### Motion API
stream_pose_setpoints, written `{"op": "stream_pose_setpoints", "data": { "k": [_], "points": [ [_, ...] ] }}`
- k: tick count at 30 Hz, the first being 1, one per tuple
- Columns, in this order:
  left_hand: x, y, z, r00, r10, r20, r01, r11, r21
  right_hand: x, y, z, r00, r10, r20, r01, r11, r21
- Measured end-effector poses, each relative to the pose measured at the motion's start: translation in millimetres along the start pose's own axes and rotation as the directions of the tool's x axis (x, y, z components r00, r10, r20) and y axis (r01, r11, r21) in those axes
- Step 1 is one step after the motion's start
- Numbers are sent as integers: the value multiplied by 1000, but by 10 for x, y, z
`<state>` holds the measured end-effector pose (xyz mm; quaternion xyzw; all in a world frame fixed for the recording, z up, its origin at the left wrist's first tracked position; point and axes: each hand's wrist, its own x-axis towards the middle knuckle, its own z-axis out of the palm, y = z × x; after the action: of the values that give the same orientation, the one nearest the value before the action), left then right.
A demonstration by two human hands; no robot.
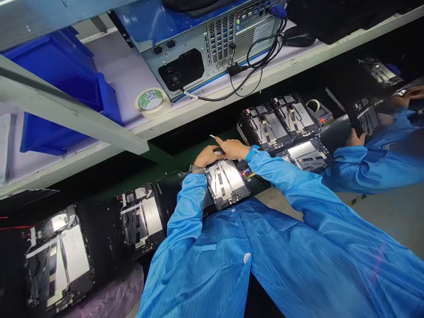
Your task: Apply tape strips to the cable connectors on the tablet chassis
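Note:
An opened tablet [228,179], its silver and black insides showing, lies in front of me on the dark belt. My left hand [206,156], with a watch at the wrist, curls its fingers over the tablet's far edge. My right hand [233,148], with a blue wrist strap [252,153], touches the left hand there. It pinches a thin white strip [213,137] that sticks out past the fingertips. Both arms are in blue striped sleeves.
More opened tablets lie along the belt to the left [141,218] [56,260] and right [281,119]. A co-worker's blue sleeve [374,163] and hand [356,139] work at the right. The shelf above holds a computer case [212,48], a tape roll [150,100] and blue bins [56,75].

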<state>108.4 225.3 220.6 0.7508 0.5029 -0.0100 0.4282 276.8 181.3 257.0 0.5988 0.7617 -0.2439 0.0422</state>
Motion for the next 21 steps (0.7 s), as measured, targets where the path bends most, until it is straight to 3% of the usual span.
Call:
{"op": "stream_pose_setpoints", "data": {
  "k": [3, 5, 9, 12, 14, 17, 19, 21],
  "points": [
    [17, -29, 4, 1000, -1, 5, 1, 1000, -21, 87, 190, 16, 993, 83, -86, -78, 995, 65],
    [16, -38, -10, 1000, -4, 10, 4, 999, -43, 130, 393, 70, 981, 148, -122, -117, 966, 230],
    [-10, -18, -42, 998, 34, 49, -33, 999, -21, 89, 691, 355, 943, 276, -184, -95, 756, 647],
    [-17, 34, -19, 1000, 14, -1, -14, 993, 115, -15, 702, 637, 886, 389, -253, -31, 594, 804],
    [-6, 68, 11, 999, -12, -39, 19, 981, 195, -83, 648, 780, 868, 416, -271, 9, 532, 847],
    [9, 70, 10, 1000, 8, -17, -5, 981, 194, -195, 521, 868, 848, 423, -320, 44, 545, 837],
    [-18, 9, -43, 996, 84, -9, -83, 989, 124, -298, 394, 849, 805, 427, -411, 74, 616, 784],
    [-92, -115, -119, 979, 185, -81, -186, 982, -13, -417, 228, 798, 774, 377, -508, 119, 702, 702]
  ]
}}
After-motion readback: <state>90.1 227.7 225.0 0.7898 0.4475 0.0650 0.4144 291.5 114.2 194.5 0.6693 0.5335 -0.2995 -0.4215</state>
